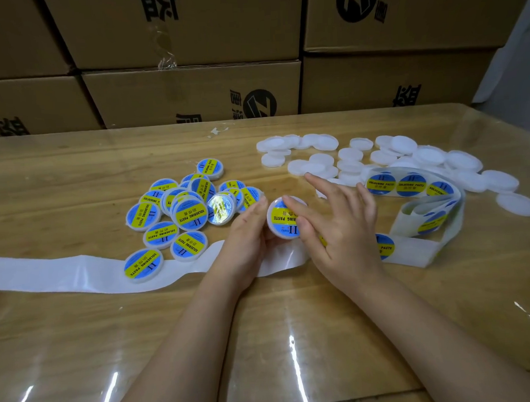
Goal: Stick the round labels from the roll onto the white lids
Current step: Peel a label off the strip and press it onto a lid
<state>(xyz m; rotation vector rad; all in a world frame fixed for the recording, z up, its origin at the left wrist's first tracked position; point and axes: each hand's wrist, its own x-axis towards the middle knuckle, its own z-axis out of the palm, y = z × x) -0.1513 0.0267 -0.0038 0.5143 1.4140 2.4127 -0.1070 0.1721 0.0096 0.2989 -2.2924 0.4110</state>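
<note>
White round plastic lid (272, 228) sits at table centre, gripped at its 9 o'clock rim by the left hand (247, 232), likely to steady it while the right hand (340, 225) presses straight fingers (294, 206) onto its round blue-and-yellow label (281, 219). Labelled lids (182, 210) pile at 10 o'clock, bare white lids (350, 160) at 1 o'clock, and the label strip (409, 185) at 3 o'clock, all probably within reach. Left fingers underneath are hidden, and the label's 2 o'clock edge is covered.

Bright, even light; glare streaks on glossy table (295, 366); wide-angle bowing.
</note>
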